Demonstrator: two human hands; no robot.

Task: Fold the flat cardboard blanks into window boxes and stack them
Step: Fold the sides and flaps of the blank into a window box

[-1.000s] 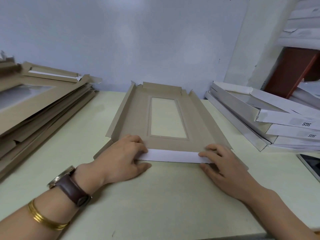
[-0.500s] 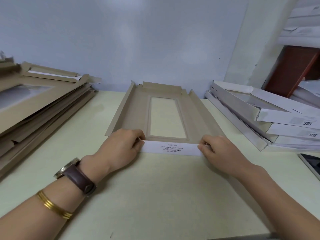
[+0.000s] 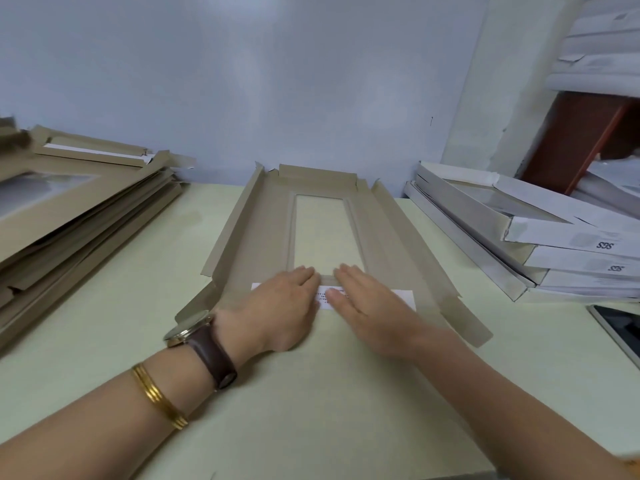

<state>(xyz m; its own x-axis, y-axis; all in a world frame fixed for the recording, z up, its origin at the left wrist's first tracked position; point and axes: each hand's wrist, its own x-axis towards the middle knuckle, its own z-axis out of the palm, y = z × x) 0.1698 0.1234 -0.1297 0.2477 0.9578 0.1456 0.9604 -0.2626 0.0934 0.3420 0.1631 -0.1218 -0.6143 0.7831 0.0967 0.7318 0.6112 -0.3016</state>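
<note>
A brown cardboard blank [image 3: 263,233] with a rectangular window lies flat in the middle of the table, its long side flaps raised a little. Its near end flap [image 3: 403,295] is folded over, white side up with small print. My left hand [image 3: 280,306] and my right hand [image 3: 370,306] lie side by side on that flap, fingers straight, pressing it down onto the blank near the window's near edge. A watch and gold bangles are on my left wrist.
A pile of flat brown blanks [image 3: 79,216] fills the table's left side. Folded white window boxes [image 3: 540,237] are stacked at the right. A dark tablet [image 3: 620,330] lies at the right edge. The blue wall stands close behind the blank.
The hands pinched the near flap at its two ends and folded it over; now both have slid to the flap's middle and press it flat with straight fingers.
</note>
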